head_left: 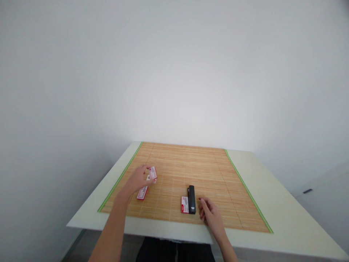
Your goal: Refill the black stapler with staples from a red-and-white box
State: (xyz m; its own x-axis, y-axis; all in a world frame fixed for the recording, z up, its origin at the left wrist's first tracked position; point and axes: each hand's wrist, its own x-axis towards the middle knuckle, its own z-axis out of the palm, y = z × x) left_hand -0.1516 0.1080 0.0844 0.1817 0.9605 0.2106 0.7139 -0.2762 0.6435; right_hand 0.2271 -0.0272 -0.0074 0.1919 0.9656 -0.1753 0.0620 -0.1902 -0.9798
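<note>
My left hand (137, 179) reaches over the left part of a bamboo mat (185, 171) and its fingers close on a small red and white box (153, 173). A second red and white box (142, 193) lies flat just below that hand. My right hand (208, 211) rests on the mat near its front edge, fingers loosely curled and holding nothing. Just left of it lie a black stapler (192, 199) and a third red and white box (184, 204), side by side.
The mat has green edging and covers the middle of a pale table (286, 214) set against a plain white wall. A white cabinet with a dark handle (307, 191) stands at the right.
</note>
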